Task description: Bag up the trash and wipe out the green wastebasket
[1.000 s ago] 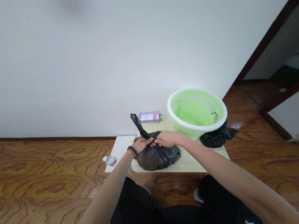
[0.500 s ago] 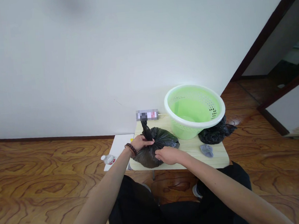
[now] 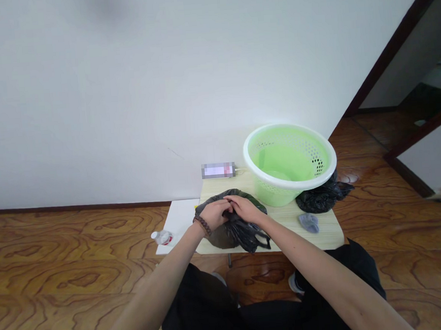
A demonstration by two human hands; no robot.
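A full black plastic bag (image 3: 223, 237) rests on the small pale wooden table (image 3: 286, 228). My left hand (image 3: 215, 214), with a beaded bracelet at its wrist, is closed on the gathered neck of the bag. My right hand (image 3: 244, 207) touches it from the right, its fingers closed on the same gathered plastic. Below both hands the loose end of the bag hangs toward the table's front edge.
A green basket (image 3: 278, 193) with a white rim stands at the back right. Beside it lie another black bag (image 3: 320, 198) and a grey cloth item (image 3: 309, 222). A plastic bottle (image 3: 162, 237) lies on a white surface (image 3: 181, 216) at the left. A blurred-out box (image 3: 218, 171) is near the wall.
The twisted bag end, which pointed up toward the wall, now hangs toward me. My right hand has moved up and in, meeting my left hand at the bag's neck.
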